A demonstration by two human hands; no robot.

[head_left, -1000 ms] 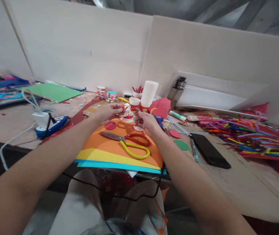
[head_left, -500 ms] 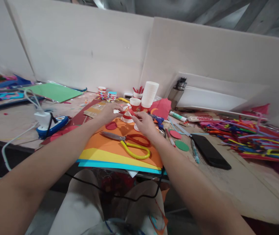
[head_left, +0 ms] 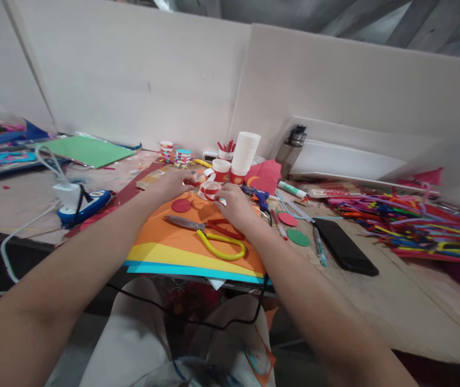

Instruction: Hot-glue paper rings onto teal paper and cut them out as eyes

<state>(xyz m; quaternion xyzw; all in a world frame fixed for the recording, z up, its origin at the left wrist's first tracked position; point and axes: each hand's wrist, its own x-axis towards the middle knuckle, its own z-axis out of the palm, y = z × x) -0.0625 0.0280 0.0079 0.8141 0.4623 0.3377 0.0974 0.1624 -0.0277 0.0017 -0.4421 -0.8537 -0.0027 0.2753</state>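
Observation:
A small white paper cup (head_left: 207, 196) with a red band stands between my hands, wide rim down on the orange paper (head_left: 153, 230). My left hand (head_left: 177, 184) pinches a curled red-and-white paper strip (head_left: 203, 176) at the cup's upper left. At the cup's right side, the closed fingers of my right hand (head_left: 233, 205) grip its lower edge and partly hide it. A bit of white shows under those fingers. Close in front lie scissors (head_left: 214, 236) with one red and one yellow handle, and a red paper circle (head_left: 181, 205).
Behind stand a red-banded cup (head_left: 221, 170) and a tall cup stack (head_left: 246, 153). To the right are a blue glue gun (head_left: 257, 195), paper circles (head_left: 297, 237), a black phone (head_left: 346, 247) and pipe cleaners (head_left: 411, 226). A blue power strip (head_left: 85, 207) lies left.
The hands have moved slightly apart. The red strip that stretched between them now lies around the cup's front, its curled part by the left hand. The right hand has lowered along the cup.

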